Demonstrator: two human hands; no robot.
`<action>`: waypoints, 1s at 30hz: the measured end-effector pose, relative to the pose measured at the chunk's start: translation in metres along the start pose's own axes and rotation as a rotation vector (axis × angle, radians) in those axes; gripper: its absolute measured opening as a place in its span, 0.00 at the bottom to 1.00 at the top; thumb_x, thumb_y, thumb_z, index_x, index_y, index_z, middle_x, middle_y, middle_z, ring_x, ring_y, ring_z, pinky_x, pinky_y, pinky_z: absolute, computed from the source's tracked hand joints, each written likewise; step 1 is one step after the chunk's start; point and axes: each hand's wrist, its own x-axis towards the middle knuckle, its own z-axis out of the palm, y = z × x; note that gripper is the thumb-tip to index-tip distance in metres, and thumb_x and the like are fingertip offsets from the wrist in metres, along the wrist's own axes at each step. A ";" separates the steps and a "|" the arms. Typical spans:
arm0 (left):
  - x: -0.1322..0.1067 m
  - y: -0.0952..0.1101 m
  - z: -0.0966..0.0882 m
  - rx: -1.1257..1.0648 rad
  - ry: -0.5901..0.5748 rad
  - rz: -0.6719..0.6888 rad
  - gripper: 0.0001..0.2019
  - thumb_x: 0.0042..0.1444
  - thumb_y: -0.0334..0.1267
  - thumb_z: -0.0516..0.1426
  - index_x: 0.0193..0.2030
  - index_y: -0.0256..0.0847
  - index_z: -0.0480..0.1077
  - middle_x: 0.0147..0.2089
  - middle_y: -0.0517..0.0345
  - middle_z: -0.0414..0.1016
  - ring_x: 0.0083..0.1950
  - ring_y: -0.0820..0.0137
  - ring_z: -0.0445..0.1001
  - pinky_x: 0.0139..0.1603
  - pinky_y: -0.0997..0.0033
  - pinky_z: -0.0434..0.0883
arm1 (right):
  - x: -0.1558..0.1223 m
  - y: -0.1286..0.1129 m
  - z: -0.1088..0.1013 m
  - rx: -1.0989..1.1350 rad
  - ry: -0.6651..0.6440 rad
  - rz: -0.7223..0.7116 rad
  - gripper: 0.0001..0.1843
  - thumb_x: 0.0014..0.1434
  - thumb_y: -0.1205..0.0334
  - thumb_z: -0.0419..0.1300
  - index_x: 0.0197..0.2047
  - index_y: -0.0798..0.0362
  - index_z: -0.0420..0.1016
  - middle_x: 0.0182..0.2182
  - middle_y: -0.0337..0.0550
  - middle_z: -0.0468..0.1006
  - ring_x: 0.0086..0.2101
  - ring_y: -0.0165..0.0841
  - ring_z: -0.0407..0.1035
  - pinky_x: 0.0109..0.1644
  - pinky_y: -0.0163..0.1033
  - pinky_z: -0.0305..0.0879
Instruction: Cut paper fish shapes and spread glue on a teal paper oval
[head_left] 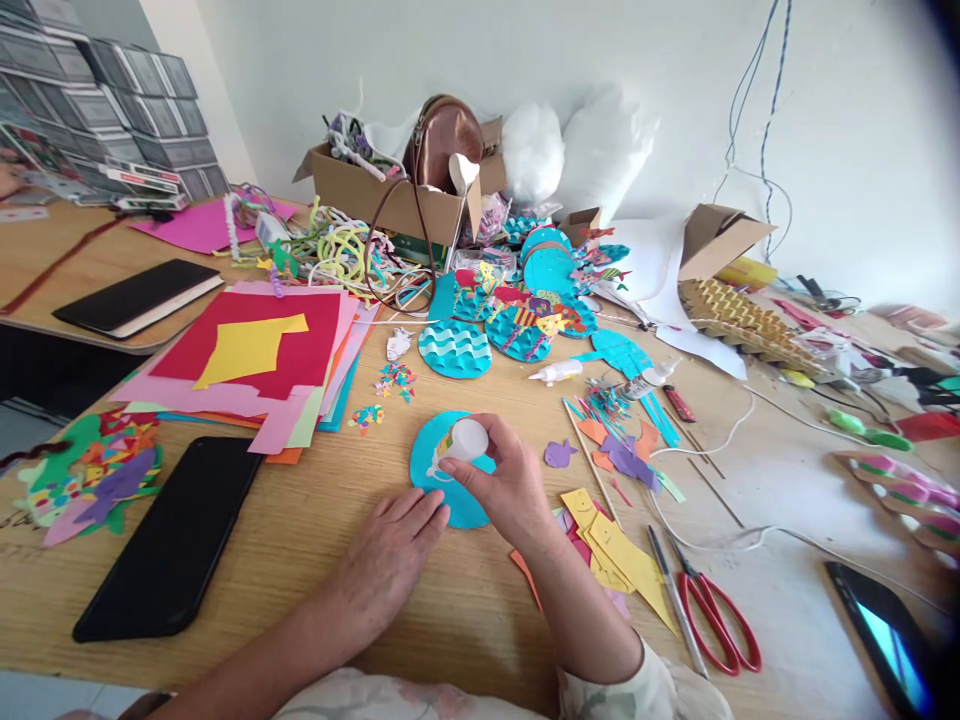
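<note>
A round blue disc (431, 440) lies flat on the wooden table in front of me. My right hand (506, 475) grips a small white glue bottle (466, 441), tilted nozzle-down over the disc. A whitish line of glue shows under the nozzle. My left hand (397, 535) rests flat with fingers stretched out, their tips on the disc's lower left edge. Beyond the disc sit a wavy-striped blue disc (454, 349) and small piles of coloured paper bits (395, 380). A purple paper fish (559, 454) lies right of my right hand.
Stacked coloured paper (180, 350) and a black phone-like slab (172, 540) are on the left. To the right lie yellow paper cutouts (626, 550), red-handled scissors (716, 610), a second glue bottle (556, 372) and a phone (885, 630). A cardboard box (390, 200) stands at the back.
</note>
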 end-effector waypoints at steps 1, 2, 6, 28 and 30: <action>0.000 0.000 0.000 -0.004 -0.001 -0.009 0.13 0.60 0.28 0.50 0.51 0.38 0.65 0.53 0.51 0.71 0.53 0.60 0.68 0.50 0.58 0.66 | -0.001 -0.002 0.001 0.018 0.014 0.001 0.14 0.46 0.59 0.66 0.36 0.52 0.69 0.28 0.38 0.74 0.30 0.32 0.68 0.34 0.36 0.64; -0.001 0.001 0.000 -0.004 -0.001 -0.016 0.14 0.60 0.28 0.50 0.52 0.38 0.65 0.53 0.50 0.71 0.53 0.60 0.68 0.50 0.58 0.66 | -0.001 -0.003 0.002 0.034 0.017 0.003 0.14 0.45 0.59 0.66 0.36 0.52 0.69 0.28 0.38 0.73 0.30 0.32 0.67 0.34 0.35 0.64; -0.002 0.001 0.001 0.006 0.014 -0.015 0.14 0.60 0.29 0.50 0.52 0.37 0.65 0.52 0.49 0.72 0.52 0.60 0.69 0.49 0.58 0.67 | -0.001 -0.005 0.008 0.067 -0.037 0.032 0.14 0.45 0.60 0.66 0.36 0.52 0.68 0.28 0.36 0.73 0.29 0.31 0.67 0.33 0.34 0.64; -0.006 0.001 0.008 -0.028 0.088 -0.032 0.15 0.60 0.28 0.47 0.52 0.34 0.64 0.50 0.49 0.73 0.52 0.61 0.69 0.51 0.58 0.67 | 0.011 -0.001 0.024 -0.008 -0.073 -0.038 0.10 0.46 0.58 0.62 0.27 0.52 0.65 0.23 0.33 0.68 0.26 0.29 0.62 0.30 0.32 0.58; -0.006 0.001 0.007 -0.023 0.093 -0.027 0.15 0.59 0.28 0.47 0.52 0.34 0.65 0.49 0.49 0.73 0.52 0.61 0.69 0.52 0.59 0.67 | 0.011 0.000 0.025 -0.012 -0.067 -0.061 0.10 0.46 0.58 0.62 0.26 0.52 0.63 0.22 0.33 0.67 0.25 0.28 0.61 0.29 0.32 0.57</action>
